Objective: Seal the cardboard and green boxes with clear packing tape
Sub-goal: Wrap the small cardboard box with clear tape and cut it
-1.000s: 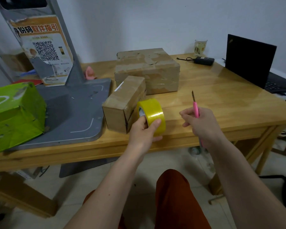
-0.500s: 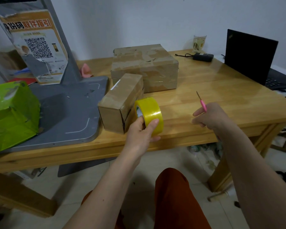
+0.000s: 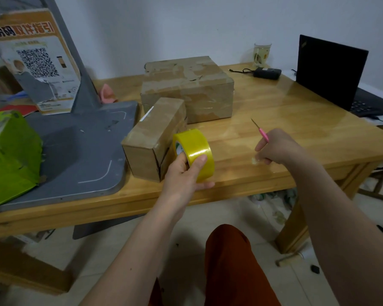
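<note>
- A person sits at a wooden table (image 3: 274, 120), seen from a camera on their head looking down at both bare arms.
- The left hand (image 3: 184, 173) grips a roll of yellowish tape (image 3: 195, 154), fingers curled round the outer band and the thumb on its face. The roll is held upright, just beside the near right end of the small cardboard box (image 3: 155, 138).
- The small cardboard box lies near the table's front edge, with glossy tape visible over its top.
- Behind it, touching or almost touching, sits a larger cardboard box (image 3: 188, 87), its top and sides covered in shiny, wrinkled tape.
- The right hand (image 3: 276, 147) is curled round a small cutting tool with a pink handle (image 3: 262, 132); its thin metal tip points up and away. The hand is low over the table to the right of the tape roll, well apart from it; whether it touches the wood cannot be told.
- The green box (image 3: 9, 155) sits at the far left, tilted and crumpled, resting on a grey metal base (image 3: 84, 151).
- A grey sign stand with a poster bearing a QR code (image 3: 35, 60) rises from that base.
- At the back right stand a drinking glass (image 3: 262, 54), a black power adapter (image 3: 266, 74) and an open black laptop (image 3: 329, 71).
</note>
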Available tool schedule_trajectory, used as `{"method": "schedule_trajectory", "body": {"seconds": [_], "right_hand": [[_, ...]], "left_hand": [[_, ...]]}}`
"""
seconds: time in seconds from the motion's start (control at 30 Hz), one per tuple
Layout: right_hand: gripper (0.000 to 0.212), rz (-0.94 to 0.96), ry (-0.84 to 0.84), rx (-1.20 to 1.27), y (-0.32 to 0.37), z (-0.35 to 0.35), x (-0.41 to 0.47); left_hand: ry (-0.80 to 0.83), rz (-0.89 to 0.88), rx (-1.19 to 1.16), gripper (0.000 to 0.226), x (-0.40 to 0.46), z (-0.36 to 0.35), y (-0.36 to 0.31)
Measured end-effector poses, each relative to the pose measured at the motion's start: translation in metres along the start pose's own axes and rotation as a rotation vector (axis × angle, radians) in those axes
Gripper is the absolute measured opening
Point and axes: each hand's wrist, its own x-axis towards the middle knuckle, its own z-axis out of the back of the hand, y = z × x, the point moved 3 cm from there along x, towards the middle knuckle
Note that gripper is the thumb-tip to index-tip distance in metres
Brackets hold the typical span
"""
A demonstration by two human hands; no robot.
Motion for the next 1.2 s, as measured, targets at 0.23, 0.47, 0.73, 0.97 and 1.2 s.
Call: {"method": "schedule_trajectory", "body": {"seconds": [0.23,0.47,0.73,0.97,1.2], "right_hand": [[0.018,0.008,-0.072,0.054,-0.004,-0.012,0.013],[0.018,0.031,-0.143,0.049,-0.016,-0.020,0.017],[0.019,0.193,-0.223,0.167,0.011,-0.015,-0.019],[0.021,0.375,0.051,0.608,0.068,-0.045,-0.061],[0.037,0.149,0.126,0.764,0.072,-0.061,-0.069]], "left_hand": [[0.016,0.008,0.002,0.015,0.000,0.001,0.001],[0.023,0.004,0.024,0.020,-0.003,0.002,0.005],[-0.017,0.026,0.025,0.018,-0.014,0.002,0.009],[0.004,0.000,0.072,0.011,-0.020,0.000,0.007],[0.055,-0.029,0.178,0.017,-0.029,-0.001,0.008]]}}
